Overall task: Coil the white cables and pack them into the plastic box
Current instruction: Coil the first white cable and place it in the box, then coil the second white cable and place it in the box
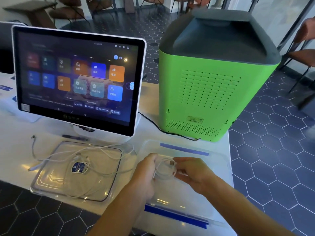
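both hands (146, 174) (192, 172) pinch a round white cable coil (164, 169) over the clear plastic box (219, 160).

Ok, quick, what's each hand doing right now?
Left hand: closed on the coiled white cable.
Right hand: pinching the same coil from the other side.

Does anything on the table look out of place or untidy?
Yes. A loose white cable sprawls over the clear lid, one end trailing onto the table. Both hands hold a coiled cable above the plastic box.
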